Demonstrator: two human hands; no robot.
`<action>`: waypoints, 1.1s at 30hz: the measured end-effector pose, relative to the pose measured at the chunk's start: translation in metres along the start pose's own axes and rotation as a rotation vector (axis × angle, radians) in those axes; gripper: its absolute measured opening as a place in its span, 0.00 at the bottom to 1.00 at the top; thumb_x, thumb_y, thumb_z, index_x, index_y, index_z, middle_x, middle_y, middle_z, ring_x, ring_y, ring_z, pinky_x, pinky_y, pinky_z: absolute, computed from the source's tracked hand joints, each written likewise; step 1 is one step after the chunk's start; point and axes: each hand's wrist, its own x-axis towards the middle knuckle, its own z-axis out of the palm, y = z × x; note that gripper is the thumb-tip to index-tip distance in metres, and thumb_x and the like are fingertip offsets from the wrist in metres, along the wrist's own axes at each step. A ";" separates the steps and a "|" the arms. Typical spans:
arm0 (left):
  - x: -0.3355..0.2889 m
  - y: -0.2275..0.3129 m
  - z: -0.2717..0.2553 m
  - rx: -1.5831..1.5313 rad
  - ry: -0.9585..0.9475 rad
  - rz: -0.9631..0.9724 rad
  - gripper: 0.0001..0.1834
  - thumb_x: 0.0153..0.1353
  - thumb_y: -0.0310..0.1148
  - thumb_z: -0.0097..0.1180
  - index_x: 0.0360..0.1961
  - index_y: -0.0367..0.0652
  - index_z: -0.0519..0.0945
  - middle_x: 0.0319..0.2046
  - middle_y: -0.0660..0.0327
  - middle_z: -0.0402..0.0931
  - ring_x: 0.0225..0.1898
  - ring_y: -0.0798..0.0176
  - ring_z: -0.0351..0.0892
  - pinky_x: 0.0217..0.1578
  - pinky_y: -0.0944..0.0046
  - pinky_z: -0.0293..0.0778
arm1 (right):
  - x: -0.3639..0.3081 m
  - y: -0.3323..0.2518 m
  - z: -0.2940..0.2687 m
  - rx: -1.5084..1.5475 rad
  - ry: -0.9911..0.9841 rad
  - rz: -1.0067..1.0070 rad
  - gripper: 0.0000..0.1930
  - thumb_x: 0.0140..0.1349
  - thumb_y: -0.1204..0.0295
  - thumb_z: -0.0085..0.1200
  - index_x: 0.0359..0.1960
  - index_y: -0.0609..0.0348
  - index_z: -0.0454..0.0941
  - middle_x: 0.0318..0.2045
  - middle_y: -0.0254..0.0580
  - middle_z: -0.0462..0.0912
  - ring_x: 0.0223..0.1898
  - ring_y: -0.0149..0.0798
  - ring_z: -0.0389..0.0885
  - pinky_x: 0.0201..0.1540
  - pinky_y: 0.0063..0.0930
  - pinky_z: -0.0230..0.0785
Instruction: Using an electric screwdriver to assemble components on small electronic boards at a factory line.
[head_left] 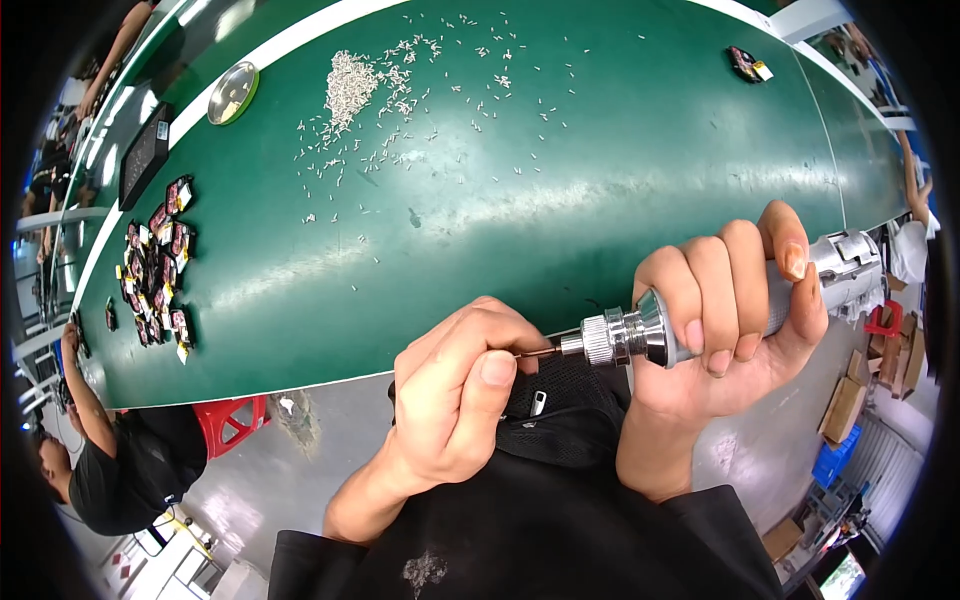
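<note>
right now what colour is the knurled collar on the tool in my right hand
Silver; the knurled collar shows best in the head view.

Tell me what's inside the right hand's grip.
The right hand wraps a silver handheld tool; its front collar and rear end show, but the hand covers much of its middle.

Head-worn fisheye view, downward, fingers [711, 305] near, green tabletop [650, 150] beyond

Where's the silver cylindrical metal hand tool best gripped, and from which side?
Likely on its thick grey barrel, behind the flared silver collar, from the person's near side, where the right hand wraps it; the thin brownish rod at its left end offers little to grip.
</note>
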 end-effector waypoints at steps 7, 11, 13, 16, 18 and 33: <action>0.029 0.009 -0.055 0.324 0.184 0.041 0.36 0.70 0.58 0.31 0.47 0.30 0.71 0.25 0.56 0.73 0.27 0.68 0.70 0.28 0.70 0.64 | 0.001 0.000 -0.012 -0.049 0.089 -0.020 0.06 0.66 0.68 0.43 0.34 0.56 0.67 0.11 0.28 0.61 0.11 0.25 0.58 0.24 0.24 0.60; 0.096 0.014 -0.081 0.553 0.173 0.047 0.17 0.70 0.37 0.43 0.45 0.32 0.74 0.27 0.60 0.75 0.28 0.71 0.72 0.30 0.72 0.66 | -0.005 0.010 -0.027 -0.056 0.207 0.002 0.05 0.64 0.68 0.41 0.32 0.54 0.66 0.11 0.30 0.61 0.11 0.28 0.60 0.22 0.28 0.59; 0.139 0.008 -0.095 0.745 0.183 0.069 0.10 0.64 0.26 0.50 0.44 0.33 0.75 0.28 0.60 0.77 0.32 0.69 0.76 0.35 0.69 0.71 | -0.007 0.014 -0.031 -0.034 0.222 0.019 0.05 0.64 0.68 0.42 0.32 0.55 0.65 0.10 0.31 0.61 0.11 0.28 0.60 0.22 0.28 0.59; 0.201 -0.011 -0.114 0.854 0.145 0.141 0.10 0.61 0.27 0.52 0.42 0.34 0.75 0.27 0.56 0.77 0.30 0.64 0.76 0.33 0.66 0.71 | -0.010 0.018 -0.036 0.020 0.221 0.080 0.05 0.62 0.69 0.42 0.32 0.56 0.66 0.11 0.32 0.62 0.12 0.29 0.61 0.24 0.28 0.60; 0.234 -0.020 -0.111 0.971 0.135 0.151 0.12 0.59 0.29 0.54 0.43 0.34 0.73 0.29 0.53 0.77 0.32 0.57 0.78 0.35 0.60 0.72 | -0.010 0.017 -0.038 0.030 0.195 0.087 0.04 0.62 0.69 0.42 0.32 0.55 0.66 0.11 0.32 0.62 0.12 0.29 0.61 0.25 0.29 0.60; 0.347 -0.057 -0.108 1.387 0.106 0.098 0.22 0.55 0.31 0.58 0.48 0.28 0.70 0.43 0.37 0.72 0.46 0.39 0.73 0.48 0.50 0.73 | -0.007 0.012 -0.042 0.132 0.186 0.185 0.04 0.61 0.70 0.44 0.33 0.55 0.69 0.12 0.33 0.62 0.14 0.30 0.63 0.27 0.30 0.61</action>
